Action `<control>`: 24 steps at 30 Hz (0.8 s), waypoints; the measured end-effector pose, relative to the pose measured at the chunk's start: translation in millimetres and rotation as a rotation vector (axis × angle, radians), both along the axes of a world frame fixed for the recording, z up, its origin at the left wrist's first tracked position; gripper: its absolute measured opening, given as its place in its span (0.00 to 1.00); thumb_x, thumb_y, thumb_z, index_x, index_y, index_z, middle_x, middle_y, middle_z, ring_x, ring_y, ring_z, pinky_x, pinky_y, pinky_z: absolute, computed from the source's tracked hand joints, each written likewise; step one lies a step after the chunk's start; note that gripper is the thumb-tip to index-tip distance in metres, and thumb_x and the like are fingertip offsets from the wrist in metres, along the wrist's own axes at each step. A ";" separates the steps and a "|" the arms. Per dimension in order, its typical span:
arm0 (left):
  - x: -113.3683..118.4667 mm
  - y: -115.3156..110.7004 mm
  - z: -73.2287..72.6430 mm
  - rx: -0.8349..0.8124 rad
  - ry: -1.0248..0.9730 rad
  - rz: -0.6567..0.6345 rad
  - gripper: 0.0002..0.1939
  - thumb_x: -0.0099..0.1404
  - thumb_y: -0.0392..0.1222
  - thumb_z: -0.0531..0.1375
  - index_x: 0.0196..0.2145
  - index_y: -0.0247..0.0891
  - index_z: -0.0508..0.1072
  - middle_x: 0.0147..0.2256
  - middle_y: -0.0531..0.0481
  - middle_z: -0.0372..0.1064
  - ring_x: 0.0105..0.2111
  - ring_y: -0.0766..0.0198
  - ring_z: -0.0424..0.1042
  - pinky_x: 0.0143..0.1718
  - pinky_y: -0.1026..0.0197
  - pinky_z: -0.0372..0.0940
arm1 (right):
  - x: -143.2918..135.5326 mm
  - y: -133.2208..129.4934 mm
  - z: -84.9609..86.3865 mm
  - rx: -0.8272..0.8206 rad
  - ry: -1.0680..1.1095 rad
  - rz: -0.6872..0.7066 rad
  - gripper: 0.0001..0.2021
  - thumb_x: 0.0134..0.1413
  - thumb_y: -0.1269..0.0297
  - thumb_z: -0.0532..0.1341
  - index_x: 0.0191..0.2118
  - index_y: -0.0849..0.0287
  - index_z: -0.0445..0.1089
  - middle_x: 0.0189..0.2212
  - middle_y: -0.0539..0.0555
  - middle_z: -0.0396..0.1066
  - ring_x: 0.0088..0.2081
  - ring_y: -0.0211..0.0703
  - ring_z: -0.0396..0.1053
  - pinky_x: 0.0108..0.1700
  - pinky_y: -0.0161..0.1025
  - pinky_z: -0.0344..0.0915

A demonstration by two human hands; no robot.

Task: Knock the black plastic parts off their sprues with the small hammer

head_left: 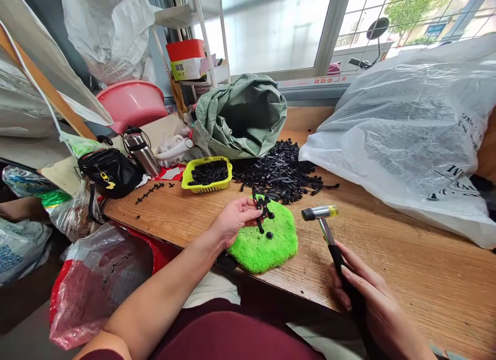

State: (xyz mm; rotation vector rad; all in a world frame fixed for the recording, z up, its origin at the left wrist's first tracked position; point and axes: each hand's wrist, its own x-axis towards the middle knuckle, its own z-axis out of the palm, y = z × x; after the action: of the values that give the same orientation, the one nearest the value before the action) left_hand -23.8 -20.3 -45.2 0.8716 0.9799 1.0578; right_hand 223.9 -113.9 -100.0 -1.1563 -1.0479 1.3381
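Note:
My left hand [241,215] pinches a few small black plastic parts [264,207] above a bright green fuzzy mat [267,254]. One round black piece [269,235] lies on the mat. My right hand [358,280] is wrapped round the black handle of a small hammer [321,212], whose head has a black end and a yellow end. The hammer head is over the wooden table, right of the mat. Behind the mat lies a heap of black plastic parts [284,171]. A yellow basket [207,186] holds more black pieces.
An open green woven sack [211,114] stands behind the heap. At right lies a large white plastic bag [406,138]. A steel bottle [144,154] and a black bag [110,171] are at left. Below the left table edge hangs a red-edged clear bag [104,277].

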 end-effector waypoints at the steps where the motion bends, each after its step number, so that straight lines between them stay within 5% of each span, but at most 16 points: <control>1: 2.0 1.4 -1.1 -0.022 0.011 0.006 0.11 0.51 0.29 0.66 0.33 0.29 0.71 0.29 0.47 0.74 0.26 0.69 0.73 0.28 0.69 0.66 | 1.3 0.5 -1.2 -0.001 -0.010 0.029 0.30 0.56 0.50 0.61 0.61 0.57 0.60 0.23 0.48 0.62 0.18 0.36 0.56 0.19 0.34 0.54; 6: 6.5 1.3 -2.5 -0.091 0.033 -0.024 0.15 0.50 0.28 0.68 0.35 0.31 0.69 0.29 0.47 0.74 0.24 0.66 0.75 0.23 0.69 0.68 | 7.6 2.1 -5.6 0.042 -0.102 0.141 0.28 0.60 0.49 0.56 0.62 0.58 0.59 0.23 0.49 0.61 0.19 0.38 0.57 0.20 0.36 0.56; 19: 8.1 1.6 -3.8 -0.121 0.045 0.033 0.12 0.53 0.22 0.64 0.33 0.30 0.68 0.27 0.49 0.73 0.23 0.67 0.74 0.22 0.71 0.69 | 8.2 4.3 -9.4 0.080 -0.125 0.162 0.28 0.62 0.49 0.54 0.63 0.59 0.58 0.22 0.47 0.60 0.19 0.37 0.56 0.22 0.36 0.55; 24: 8.4 2.5 -6.4 -0.117 0.044 0.044 0.14 0.51 0.24 0.66 0.33 0.31 0.67 0.27 0.49 0.73 0.23 0.67 0.74 0.21 0.71 0.69 | 9.1 3.2 -9.3 0.116 -0.294 0.151 0.28 0.64 0.50 0.52 0.64 0.60 0.57 0.20 0.47 0.61 0.18 0.39 0.57 0.22 0.36 0.57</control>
State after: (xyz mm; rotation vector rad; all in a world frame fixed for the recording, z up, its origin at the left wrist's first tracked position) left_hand -15.4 -17.8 -51.6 0.7832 1.0916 1.0115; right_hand 233.0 -110.7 -109.3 -1.2294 -1.4307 1.2275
